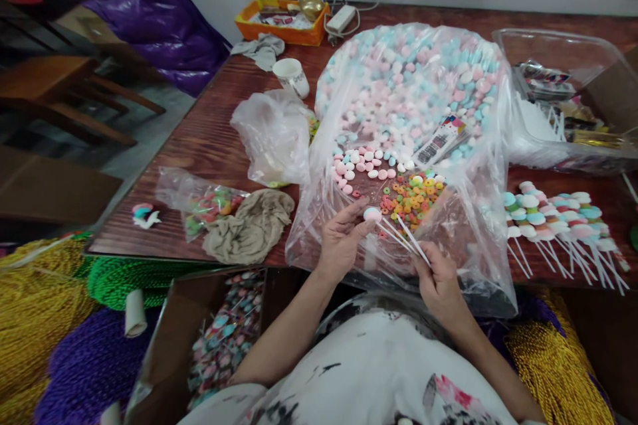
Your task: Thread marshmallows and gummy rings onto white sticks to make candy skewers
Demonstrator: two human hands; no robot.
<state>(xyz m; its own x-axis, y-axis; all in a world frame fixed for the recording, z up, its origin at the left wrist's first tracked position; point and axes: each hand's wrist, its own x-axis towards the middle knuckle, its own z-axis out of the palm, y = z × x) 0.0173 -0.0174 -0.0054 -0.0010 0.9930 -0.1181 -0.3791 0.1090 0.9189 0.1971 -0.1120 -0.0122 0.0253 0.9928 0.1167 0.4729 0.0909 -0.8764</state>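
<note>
A white candy is over the near part of a clear bag, just left of a heap of coloured rings. The left hand pinches it between thumb and fingers. The right hand is closed on the near ends of several white sticks, which fan out toward the candy; whether one enters it, I cannot tell. Beyond the rings, loose pink, white and blue candies spread into a big pile under the bag's film, with printed cards lying on the near side of the pile. Left of the bag are a white bag, a cup, a brown cloth and, touching the cloth, a small bag of coloured pieces. Right of it, threaded skewers lie in a row on the table, nearer than a clear tub. At the far edge stand an orange tray and a power strip. Below the near edge, a carton holds more coloured sweets.
</note>
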